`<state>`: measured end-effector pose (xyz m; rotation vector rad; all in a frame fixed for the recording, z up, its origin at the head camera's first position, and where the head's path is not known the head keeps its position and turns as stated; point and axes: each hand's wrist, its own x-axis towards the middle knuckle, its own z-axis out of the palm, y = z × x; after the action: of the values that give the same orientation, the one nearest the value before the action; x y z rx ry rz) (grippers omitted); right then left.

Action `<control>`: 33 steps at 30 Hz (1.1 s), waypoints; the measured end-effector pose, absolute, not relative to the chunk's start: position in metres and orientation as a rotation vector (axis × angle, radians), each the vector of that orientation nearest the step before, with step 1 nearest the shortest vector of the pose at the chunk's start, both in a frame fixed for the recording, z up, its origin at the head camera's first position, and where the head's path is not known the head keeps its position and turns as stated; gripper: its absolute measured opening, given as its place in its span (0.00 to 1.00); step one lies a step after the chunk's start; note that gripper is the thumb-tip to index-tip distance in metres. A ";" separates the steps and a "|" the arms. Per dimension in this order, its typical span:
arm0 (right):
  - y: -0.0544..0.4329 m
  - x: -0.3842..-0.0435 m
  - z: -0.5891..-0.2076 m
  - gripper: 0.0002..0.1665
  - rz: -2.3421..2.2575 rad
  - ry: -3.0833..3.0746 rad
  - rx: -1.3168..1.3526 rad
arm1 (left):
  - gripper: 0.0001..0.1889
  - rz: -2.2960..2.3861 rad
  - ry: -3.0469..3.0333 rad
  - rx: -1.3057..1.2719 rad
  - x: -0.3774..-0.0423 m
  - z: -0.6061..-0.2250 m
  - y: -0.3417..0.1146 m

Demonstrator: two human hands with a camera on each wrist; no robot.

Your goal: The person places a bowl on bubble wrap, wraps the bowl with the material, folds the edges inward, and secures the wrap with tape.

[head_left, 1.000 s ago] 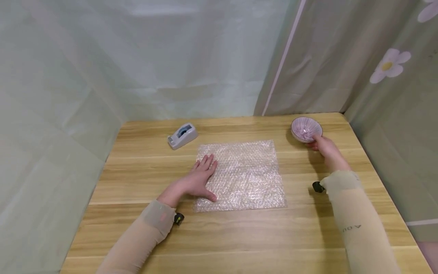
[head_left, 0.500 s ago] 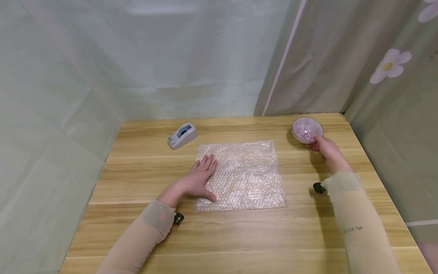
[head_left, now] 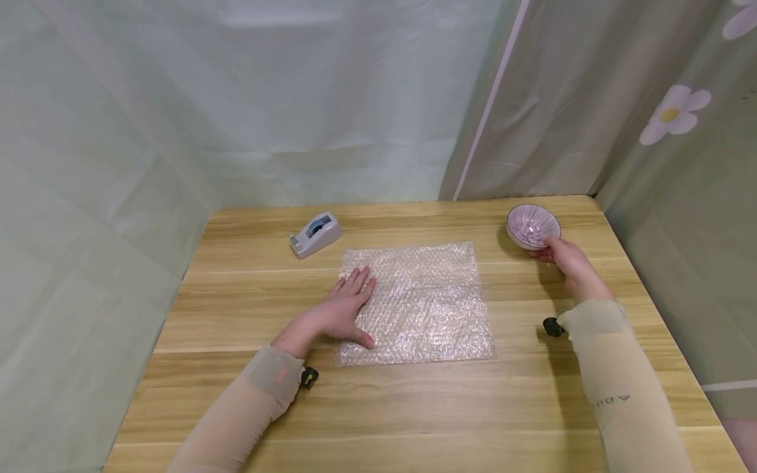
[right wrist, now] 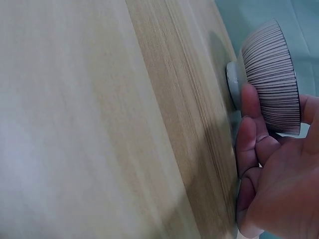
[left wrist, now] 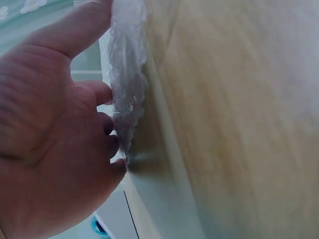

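Note:
A square sheet of bubble wrap (head_left: 422, 302) lies flat on the wooden table. My left hand (head_left: 343, 312) rests on its left side with fingers spread; the left wrist view shows the fingertips on the bubble wrap (left wrist: 128, 74). At the back right, my right hand (head_left: 570, 263) grips a small bowl (head_left: 532, 225) by its near rim, thumb inside and fingers beneath. Dark vertical stripes cover the outside of the bowl (right wrist: 271, 74) in the right wrist view, and its pale foot is close to the tabletop. The inside is pinkish purple with streaks.
A grey tape dispenser (head_left: 316, 234) stands at the back left, beyond the bubble wrap. The wooden table (head_left: 414, 414) ends at the back against a pale green curtain (head_left: 331, 98). More curtain hangs along both sides.
My right hand and the bowl have shifted slightly right and toward me. The left hand and the bubble wrap have stayed in place.

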<state>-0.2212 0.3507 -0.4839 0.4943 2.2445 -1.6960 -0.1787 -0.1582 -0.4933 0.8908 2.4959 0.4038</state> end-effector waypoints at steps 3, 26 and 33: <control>0.351 -0.221 -0.482 0.22 -1.719 2.229 0.486 | 0.75 0.412 2.502 0.903 -0.179 -0.493 -0.158; 0.355 -0.217 -0.486 0.24 -1.747 2.231 0.433 | 0.76 0.538 2.451 0.908 -0.184 -0.509 -0.165; 0.357 -0.215 -0.484 0.24 -1.729 2.216 0.431 | 0.77 0.553 2.449 0.909 -0.187 -0.517 -0.165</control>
<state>-0.2149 0.3575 -0.4844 0.4310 2.2161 -1.7295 -0.1868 -0.1651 -0.5169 0.9089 2.4490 0.5527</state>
